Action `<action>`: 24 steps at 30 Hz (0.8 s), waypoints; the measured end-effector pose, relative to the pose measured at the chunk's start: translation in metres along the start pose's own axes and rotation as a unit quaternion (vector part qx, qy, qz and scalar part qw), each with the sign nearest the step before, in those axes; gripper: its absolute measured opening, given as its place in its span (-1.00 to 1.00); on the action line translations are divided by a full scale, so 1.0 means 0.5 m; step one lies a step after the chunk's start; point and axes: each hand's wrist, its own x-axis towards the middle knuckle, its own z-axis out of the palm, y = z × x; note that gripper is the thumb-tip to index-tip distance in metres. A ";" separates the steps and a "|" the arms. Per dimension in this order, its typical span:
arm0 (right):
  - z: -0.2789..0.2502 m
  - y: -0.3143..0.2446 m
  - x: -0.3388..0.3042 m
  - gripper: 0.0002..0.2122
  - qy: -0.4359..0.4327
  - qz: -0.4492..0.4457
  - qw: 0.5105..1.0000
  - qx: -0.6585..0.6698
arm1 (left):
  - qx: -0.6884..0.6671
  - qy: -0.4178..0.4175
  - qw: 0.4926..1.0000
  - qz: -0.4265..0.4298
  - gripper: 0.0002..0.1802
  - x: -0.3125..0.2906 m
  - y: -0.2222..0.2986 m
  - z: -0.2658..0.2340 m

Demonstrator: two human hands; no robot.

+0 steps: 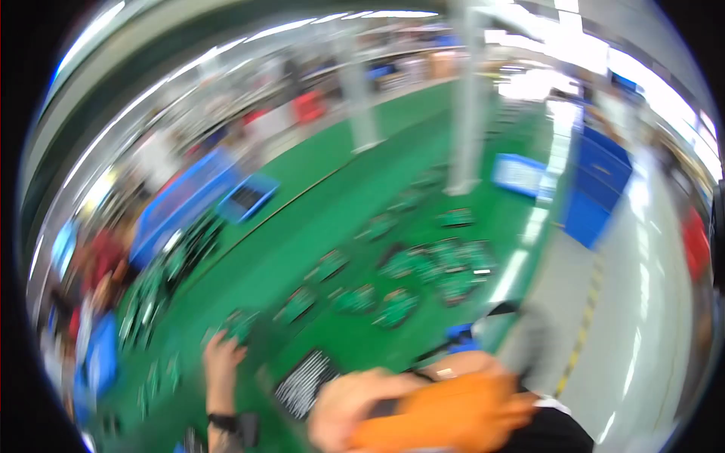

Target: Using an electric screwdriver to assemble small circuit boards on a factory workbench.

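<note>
My left hand (222, 362), with a dark band at the wrist, reaches over the green work surface (279, 226). Its fingers look apart at the edge of a green circuit board (242, 323); blur hides whether they touch it. Low in the middle, my right hand (343, 411) is smeared by motion beside a large orange item (445, 415). I cannot tell whether that is a sleeve or something held. A dark tray with pale stripes (306, 383) lies between the hands. Several green circuit boards (396, 306) are spread ahead, some heaped to the right.
At the left, more boards (162, 283) stand near blue bins (249, 196) and a person (102, 260). White posts (464, 128) rise from the surface. To the right are a white-filled blue tray (519, 175), a blue cabinet (593, 189) and an aisle with a yellow line (583, 325).
</note>
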 end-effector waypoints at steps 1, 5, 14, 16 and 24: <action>-0.015 0.005 -0.005 -0.45 -0.013 0.209 0.967 0.148 | 0.033 -0.030 0.999 0.031 -0.38 0.123 -0.070 -0.100; 0.045 -0.043 0.039 -0.69 0.079 -0.254 0.964 -0.029 | 0.471 0.092 0.855 0.199 -0.04 0.183 -0.072 0.045; 0.018 0.002 0.084 -0.65 0.082 -0.263 0.960 -0.057 | 0.511 -0.223 0.806 0.199 0.00 0.136 0.026 0.178; 0.025 -0.028 0.091 -0.60 0.172 -0.338 0.922 -0.082 | 0.490 -0.225 0.806 0.243 -0.07 0.145 -0.004 0.164; 0.012 0.006 0.089 -0.61 0.164 -0.118 0.979 -0.035 | 0.524 -0.181 0.766 0.325 -0.57 0.014 0.132 0.113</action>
